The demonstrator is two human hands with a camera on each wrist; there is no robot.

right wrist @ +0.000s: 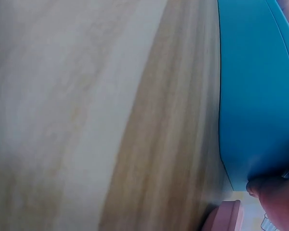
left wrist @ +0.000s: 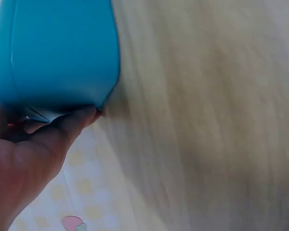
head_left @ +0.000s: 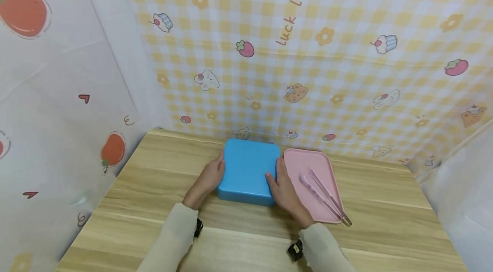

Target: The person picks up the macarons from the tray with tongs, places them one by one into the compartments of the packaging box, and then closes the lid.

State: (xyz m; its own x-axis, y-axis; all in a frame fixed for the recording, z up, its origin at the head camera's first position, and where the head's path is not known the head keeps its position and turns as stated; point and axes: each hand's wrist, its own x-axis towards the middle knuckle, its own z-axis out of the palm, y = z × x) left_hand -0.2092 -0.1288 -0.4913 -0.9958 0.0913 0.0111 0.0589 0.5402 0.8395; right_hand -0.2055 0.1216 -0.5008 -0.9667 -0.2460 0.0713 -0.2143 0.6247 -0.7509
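Note:
A closed blue box (head_left: 251, 168) with rounded corners lies on the wooden table, near its back edge. My left hand (head_left: 209, 178) holds the box by its left side. On the opposite side, my right hand (head_left: 286, 191) grips it with the thumb over the top edge and the fingers along the side wall. In the left wrist view, fingers (left wrist: 70, 122) touch the end of the box near its lower corner. The right wrist view shows the box's side wall (right wrist: 260, 91) and part of the right hand at its corner.
Just right of the box is a pink tray (head_left: 298, 158). Metal tongs (head_left: 326, 198) lie on it, one end reaching past its front rim. A patterned cloth (head_left: 269, 71) hangs behind the table (head_left: 161, 169), and a white cloth (head_left: 61, 92) hangs on the left.

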